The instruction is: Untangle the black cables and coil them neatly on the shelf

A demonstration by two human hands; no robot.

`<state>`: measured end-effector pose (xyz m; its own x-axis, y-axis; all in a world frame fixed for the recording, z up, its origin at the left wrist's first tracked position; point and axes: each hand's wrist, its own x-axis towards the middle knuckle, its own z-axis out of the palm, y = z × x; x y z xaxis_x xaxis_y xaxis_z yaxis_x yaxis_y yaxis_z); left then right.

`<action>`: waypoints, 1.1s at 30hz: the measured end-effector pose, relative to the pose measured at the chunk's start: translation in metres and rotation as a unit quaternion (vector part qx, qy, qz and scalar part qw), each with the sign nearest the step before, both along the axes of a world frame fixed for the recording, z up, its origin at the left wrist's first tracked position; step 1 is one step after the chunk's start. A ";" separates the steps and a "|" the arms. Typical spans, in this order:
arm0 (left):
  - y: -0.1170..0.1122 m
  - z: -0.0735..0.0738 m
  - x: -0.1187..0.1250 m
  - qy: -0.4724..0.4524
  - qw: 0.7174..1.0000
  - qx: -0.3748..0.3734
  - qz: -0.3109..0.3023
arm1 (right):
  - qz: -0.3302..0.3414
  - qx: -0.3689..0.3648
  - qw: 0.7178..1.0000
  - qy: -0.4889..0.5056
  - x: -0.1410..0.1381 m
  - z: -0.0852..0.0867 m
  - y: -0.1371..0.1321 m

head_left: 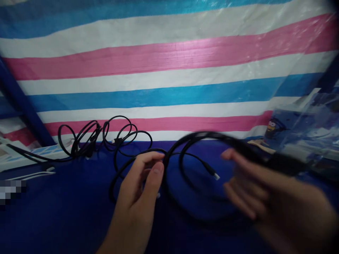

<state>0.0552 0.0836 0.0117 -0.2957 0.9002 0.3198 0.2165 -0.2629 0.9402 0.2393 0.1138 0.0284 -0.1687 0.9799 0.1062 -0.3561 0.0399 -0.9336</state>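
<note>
A thick black cable [185, 211] is looped into a coil in front of me. My left hand [140, 190] is closed on the coil's left side, thumb and fingertips pressing on the cable. On the right, my right hand [275, 197] is smeared by motion; its fingers curl beside the coil, and I cannot make out whether they grip it. Just above that hand is a blurred dark block [286, 164], perhaps the cable's end. A thinner black cable with a silver-tipped plug [212, 171] shows through the coil.
More black cables [87, 139] lie tangled at the back left, beside a white power strip [50, 152]. White cords [34, 174] lie at the left. Clear plastic bags [312, 130] stand at the right. A striped sheet [169, 60] hangs behind the blue tabletop [66, 211].
</note>
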 end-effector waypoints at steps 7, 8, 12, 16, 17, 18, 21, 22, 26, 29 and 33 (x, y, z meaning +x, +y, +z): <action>0.000 -0.029 0.032 -0.171 0.862 -0.282 -0.385 | -0.079 -0.026 0.987 0.139 0.013 0.013 0.008; 0.001 -0.031 0.035 -0.226 0.850 -0.257 -0.399 | -0.046 -0.062 0.987 0.139 0.007 0.009 0.005; 0.003 -0.024 0.029 -0.412 0.849 -0.161 -0.287 | 0.024 -0.154 0.984 0.083 -0.019 -0.014 -0.006; 0.006 -0.011 0.014 -0.417 0.859 -0.185 -0.232 | 0.062 -0.153 0.986 0.006 -0.029 -0.029 -0.005; 0.007 -0.008 0.012 -0.418 0.862 -0.180 -0.223 | 0.071 -0.147 0.987 -0.009 -0.029 -0.031 -0.003; 0.008 -0.006 0.010 -0.419 0.866 -0.172 -0.213 | 0.080 -0.135 0.987 -0.027 -0.029 -0.032 -0.002; 0.011 0.000 0.003 -0.403 0.881 -0.155 -0.193 | 0.117 -0.045 0.987 -0.097 -0.025 -0.032 0.002; 0.013 0.002 0.001 -0.393 0.887 -0.151 -0.188 | 0.128 -0.010 0.984 -0.122 -0.024 -0.031 0.003; 0.015 0.006 -0.004 -0.328 0.912 -0.159 -0.189 | 0.139 0.025 0.973 -0.183 -0.016 -0.022 0.002; 0.015 0.007 -0.006 -0.263 0.919 -0.205 -0.212 | 0.218 -0.035 0.947 -0.234 -0.010 -0.010 -0.001; 0.013 0.003 -0.008 -0.165 0.910 -0.272 -0.266 | 0.301 -0.048 0.893 -0.331 -0.008 0.006 -0.005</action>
<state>0.0474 0.0969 0.0149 0.2293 0.9425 -0.2431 -0.1228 0.2757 0.9534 0.2316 0.1084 0.0347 -0.6628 0.6895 -0.2920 0.3449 -0.0651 -0.9364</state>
